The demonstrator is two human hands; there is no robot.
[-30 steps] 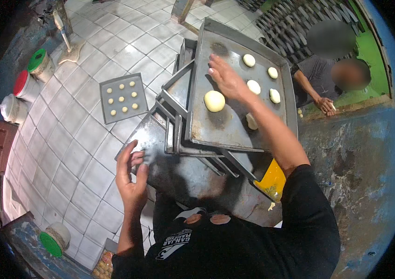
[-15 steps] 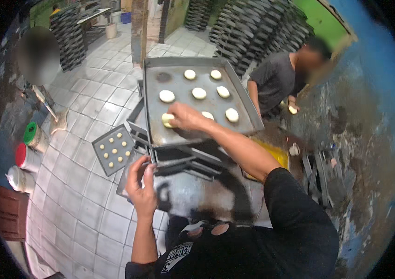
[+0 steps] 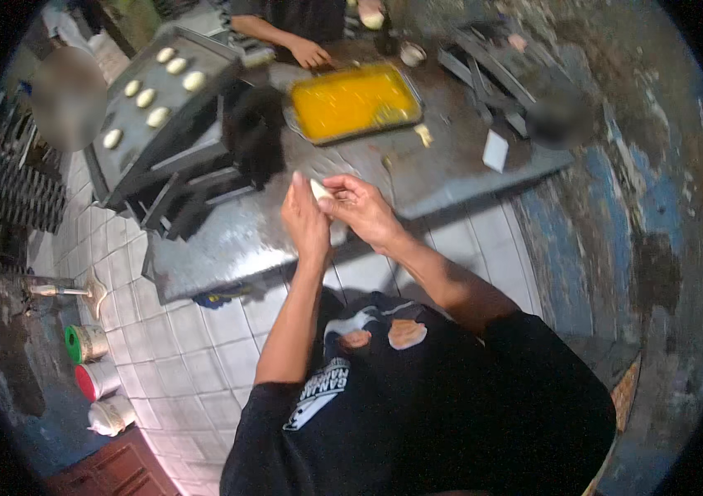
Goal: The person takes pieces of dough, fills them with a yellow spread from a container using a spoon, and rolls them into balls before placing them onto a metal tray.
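My left hand (image 3: 306, 219) and right hand (image 3: 361, 211) hide most of the dough piece (image 3: 319, 190). I can't tell its shape. The other person (image 3: 289, 21) is cut off at the top.

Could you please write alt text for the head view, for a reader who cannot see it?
Both hands, left hand and right hand, hold a small pale dough piece above a metal table. Behind are a tray of yellow liquid, a baking tray of dough rounds, and another person's hand.

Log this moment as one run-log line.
left hand + right hand: together on dough piece | over metal table | yellow-filled tray behind | dough tray to left
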